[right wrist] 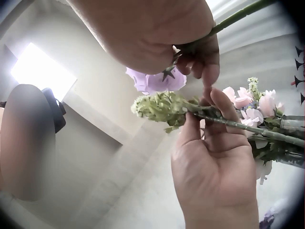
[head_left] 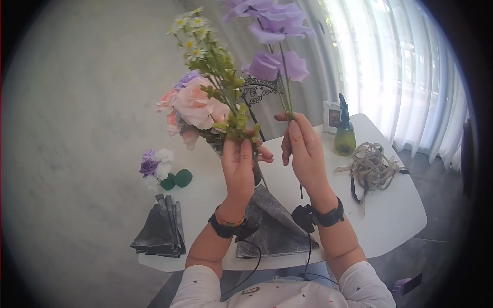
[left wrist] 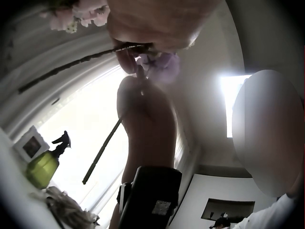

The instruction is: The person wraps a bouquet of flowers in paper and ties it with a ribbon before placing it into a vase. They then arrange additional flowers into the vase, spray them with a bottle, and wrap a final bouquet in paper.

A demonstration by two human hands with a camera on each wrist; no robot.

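Tall purple flower stem [head_left: 285, 82] pinched in right hand [head_left: 303, 146]

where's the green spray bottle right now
In the head view the green spray bottle stands on the white table, far right side, just in front of a small picture frame and behind the tangle of ribbon.

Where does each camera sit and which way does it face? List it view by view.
Head: looks forward and down at the white table; both forearms show, left hand gripping the bouquet, right hand pinching the purple flower stem.
Left wrist: looks up past the right hand toward the window.
Right wrist: looks up at the left hand and the ceiling.
Shared: head and left wrist both show the green spray bottle.
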